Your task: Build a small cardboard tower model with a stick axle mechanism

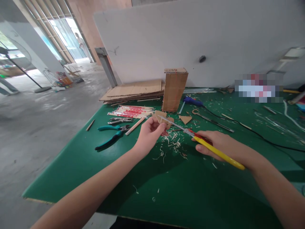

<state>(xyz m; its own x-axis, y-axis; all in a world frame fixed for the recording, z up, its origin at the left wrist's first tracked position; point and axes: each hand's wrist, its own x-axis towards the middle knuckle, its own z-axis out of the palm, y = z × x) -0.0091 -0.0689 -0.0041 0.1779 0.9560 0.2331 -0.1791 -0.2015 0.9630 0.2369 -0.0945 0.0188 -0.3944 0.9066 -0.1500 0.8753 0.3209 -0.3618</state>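
Note:
Pinched in my left hand (152, 132) is a small piece of brown cardboard (161, 116), held above the green table. My right hand (212, 143) grips scissors (214, 151) with yellow and red handles. Their metal blades point left and reach the cardboard; whether they cut into it is too small to tell. Just behind the blades lies a cardboard triangle (185, 119). Pale shavings (175, 141) are scattered beneath both hands. To the left of my left hand rest a flat wooden stick (135, 126) and cutting pliers (111, 135) with teal handles.
A cardboard box (175, 90) stands upright behind my hands, beside stacked cardboard sheets (138, 87). Wrapped sticks (132, 111) and metal pliers (120, 120) lie at left. A blue glue gun (193, 101) trails a black cord across the right side. A white board (202, 38) rises behind the table.

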